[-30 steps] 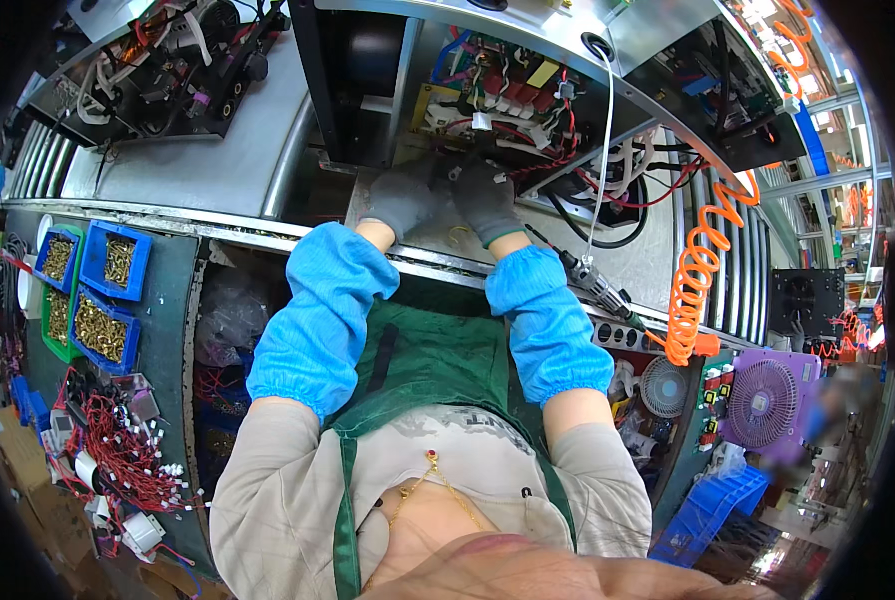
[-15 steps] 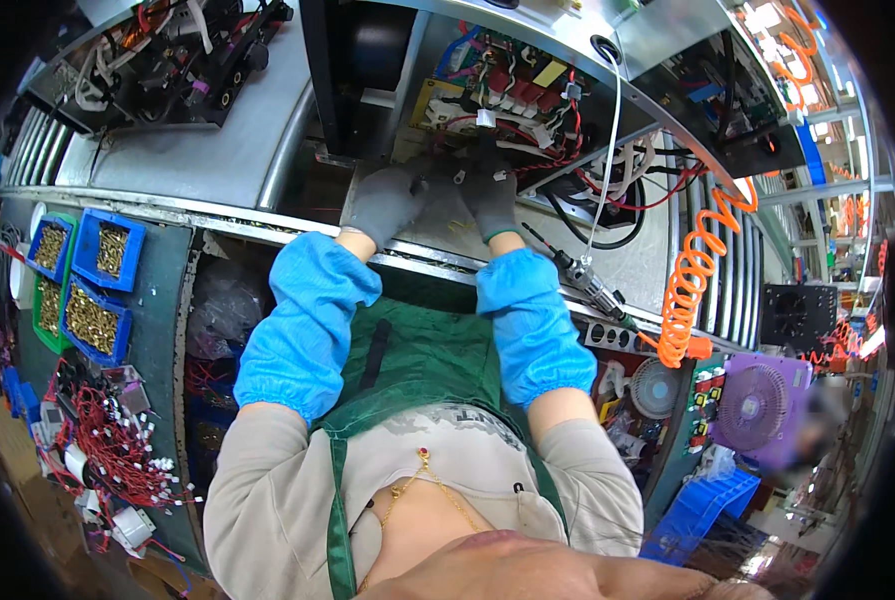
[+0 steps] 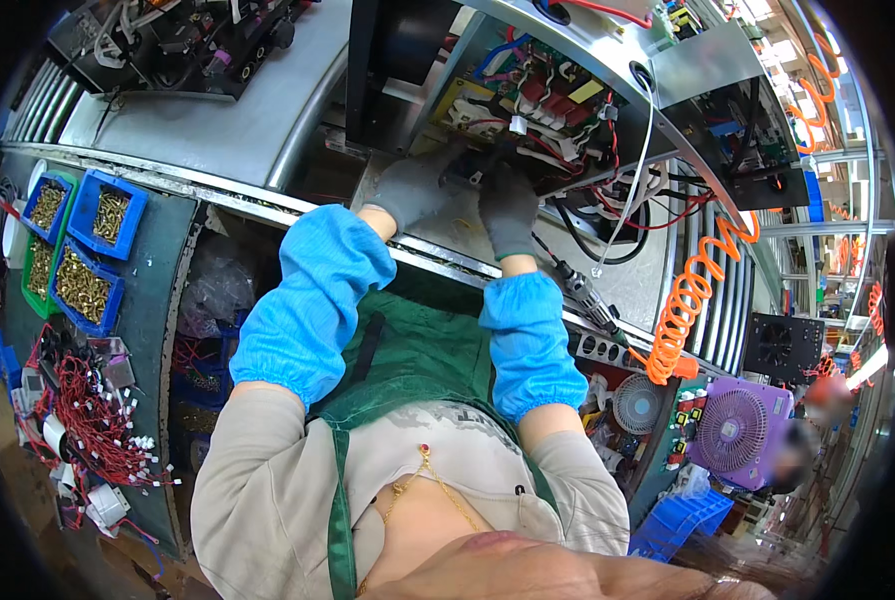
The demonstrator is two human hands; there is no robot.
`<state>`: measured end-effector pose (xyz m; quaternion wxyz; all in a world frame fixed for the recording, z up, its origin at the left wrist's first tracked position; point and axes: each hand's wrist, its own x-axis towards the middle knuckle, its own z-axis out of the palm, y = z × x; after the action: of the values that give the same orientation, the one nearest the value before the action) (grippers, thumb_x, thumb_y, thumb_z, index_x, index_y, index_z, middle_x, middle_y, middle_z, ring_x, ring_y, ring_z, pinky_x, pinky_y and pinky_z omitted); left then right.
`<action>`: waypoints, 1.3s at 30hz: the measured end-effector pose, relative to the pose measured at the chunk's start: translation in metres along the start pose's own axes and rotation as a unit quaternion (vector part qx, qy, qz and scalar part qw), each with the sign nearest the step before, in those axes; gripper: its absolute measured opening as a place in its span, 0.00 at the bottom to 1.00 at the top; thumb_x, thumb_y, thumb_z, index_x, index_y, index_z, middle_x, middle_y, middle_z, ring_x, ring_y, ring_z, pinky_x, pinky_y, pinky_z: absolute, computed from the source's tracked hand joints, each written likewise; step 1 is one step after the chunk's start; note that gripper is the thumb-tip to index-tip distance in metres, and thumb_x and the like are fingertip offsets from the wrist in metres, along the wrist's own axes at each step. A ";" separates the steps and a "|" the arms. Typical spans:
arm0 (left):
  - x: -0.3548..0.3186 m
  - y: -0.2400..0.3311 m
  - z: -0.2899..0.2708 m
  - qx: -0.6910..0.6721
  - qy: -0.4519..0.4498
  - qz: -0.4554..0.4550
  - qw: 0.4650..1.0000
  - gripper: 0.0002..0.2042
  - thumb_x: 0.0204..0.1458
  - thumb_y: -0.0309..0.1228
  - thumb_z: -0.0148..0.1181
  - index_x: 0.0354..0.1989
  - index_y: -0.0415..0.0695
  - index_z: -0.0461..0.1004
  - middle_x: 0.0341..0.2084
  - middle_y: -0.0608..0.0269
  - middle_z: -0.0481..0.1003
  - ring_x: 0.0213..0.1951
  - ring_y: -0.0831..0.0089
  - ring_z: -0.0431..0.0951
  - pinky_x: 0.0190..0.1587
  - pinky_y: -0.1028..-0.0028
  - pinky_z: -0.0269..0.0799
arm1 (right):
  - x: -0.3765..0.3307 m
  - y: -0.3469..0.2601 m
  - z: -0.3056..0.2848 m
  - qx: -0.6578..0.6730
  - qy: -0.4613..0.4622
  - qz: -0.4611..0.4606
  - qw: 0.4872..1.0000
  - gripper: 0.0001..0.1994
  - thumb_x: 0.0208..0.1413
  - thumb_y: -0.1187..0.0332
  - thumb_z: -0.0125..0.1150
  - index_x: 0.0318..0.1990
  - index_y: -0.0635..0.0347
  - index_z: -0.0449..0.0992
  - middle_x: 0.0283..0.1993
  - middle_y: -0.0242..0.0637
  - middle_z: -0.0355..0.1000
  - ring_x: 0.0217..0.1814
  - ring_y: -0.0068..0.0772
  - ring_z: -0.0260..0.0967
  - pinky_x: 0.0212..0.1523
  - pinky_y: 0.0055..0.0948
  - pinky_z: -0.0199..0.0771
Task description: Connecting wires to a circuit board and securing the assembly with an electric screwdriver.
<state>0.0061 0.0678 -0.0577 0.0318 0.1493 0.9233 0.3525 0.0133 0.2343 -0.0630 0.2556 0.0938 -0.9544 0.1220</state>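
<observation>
My left hand (image 3: pixel 414 190), in a grey glove, reaches to the lower edge of an open metal cabinet (image 3: pixel 567 38). Its fingers bend inward around something small and dark that I cannot make out. Close on its right, my right hand (image 3: pixel 508 212), gloved too, has its fingers curled at the same spot, their tips lost in shadow. Just beyond both hands sits a circuit board (image 3: pixel 552 100) with red parts and bundled red, white and blue wires. A white connector (image 3: pixel 518 125) stands out in front of it.
A power screwdriver (image 3: pixel 587 295) hangs on a white cord right of my right hand, near a coiled orange air hose (image 3: pixel 675 310). At left are blue bins (image 3: pixel 92 318) of brass screws and a heap of red wire harnesses (image 3: pixel 92 415). Another dark unit (image 3: pixel 182 55) stands far left.
The view has shifted, so the cabinet sits further right. My right hand has drawn back slightly toward me and its fingers are more curled; my left hand stays beside it.
</observation>
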 end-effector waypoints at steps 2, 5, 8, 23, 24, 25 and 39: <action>0.005 -0.002 0.005 0.018 -0.008 0.001 1.000 0.28 0.46 0.33 0.52 0.60 0.58 0.58 0.44 0.49 0.71 0.40 0.51 0.74 0.41 0.59 0.70 | -0.004 0.001 0.009 -0.025 -0.052 0.003 0.998 0.10 0.49 0.66 0.47 0.29 0.58 0.75 0.32 0.44 0.72 0.34 0.46 0.70 0.34 0.42 0.70; 0.013 -0.012 0.015 -0.001 0.004 -0.004 1.000 0.27 0.46 0.34 0.53 0.59 0.58 0.59 0.44 0.50 0.71 0.41 0.52 0.74 0.42 0.60 0.70 | 0.004 -0.014 0.012 -0.064 -0.160 0.036 0.984 0.08 0.49 0.67 0.48 0.35 0.55 0.72 0.36 0.43 0.72 0.37 0.47 0.70 0.35 0.43 0.71; 0.014 -0.007 0.007 0.028 -0.014 -0.019 0.999 0.25 0.45 0.38 0.55 0.56 0.57 0.63 0.45 0.52 0.71 0.43 0.54 0.74 0.44 0.61 0.70 | 0.012 -0.016 0.007 -0.063 -0.203 0.082 0.974 0.11 0.49 0.68 0.49 0.42 0.52 0.70 0.41 0.42 0.72 0.40 0.47 0.70 0.38 0.44 0.70; 0.021 0.001 0.001 0.063 -0.028 -0.022 0.997 0.21 0.45 0.48 0.54 0.45 0.48 0.71 0.38 0.50 0.74 0.41 0.54 0.74 0.44 0.61 0.69 | 0.013 -0.017 0.007 -0.044 -0.161 0.085 0.982 0.10 0.51 0.65 0.47 0.37 0.54 0.72 0.38 0.41 0.73 0.41 0.46 0.71 0.38 0.42 0.71; 0.021 0.001 0.001 0.057 -0.045 -0.032 0.997 0.22 0.47 0.48 0.52 0.48 0.49 0.68 0.41 0.49 0.73 0.43 0.53 0.73 0.45 0.61 0.68 | 0.015 -0.019 0.007 -0.109 -0.220 0.087 0.965 0.09 0.51 0.64 0.47 0.36 0.55 0.71 0.37 0.40 0.73 0.40 0.46 0.71 0.37 0.42 0.71; 0.021 0.003 -0.001 0.050 -0.061 -0.041 0.996 0.23 0.49 0.48 0.51 0.50 0.49 0.66 0.43 0.48 0.72 0.44 0.52 0.72 0.47 0.61 0.67 | 0.017 -0.018 0.009 -0.109 -0.220 0.087 0.966 0.09 0.51 0.64 0.47 0.36 0.55 0.71 0.37 0.40 0.73 0.40 0.46 0.71 0.37 0.42 0.71; 0.024 -0.006 0.012 0.020 0.000 0.010 1.000 0.18 0.48 0.40 0.51 0.47 0.49 0.69 0.40 0.50 0.73 0.42 0.53 0.74 0.45 0.63 0.68 | 0.015 0.014 0.027 -0.109 -0.074 -0.082 0.988 0.07 0.42 0.70 0.50 0.28 0.60 0.75 0.28 0.46 0.71 0.30 0.46 0.71 0.29 0.40 0.71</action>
<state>-0.0164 0.0784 -0.0699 0.0251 0.1588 0.9288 0.3339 -0.0154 0.2386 -0.0807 0.2023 0.1525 -0.9673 -0.0118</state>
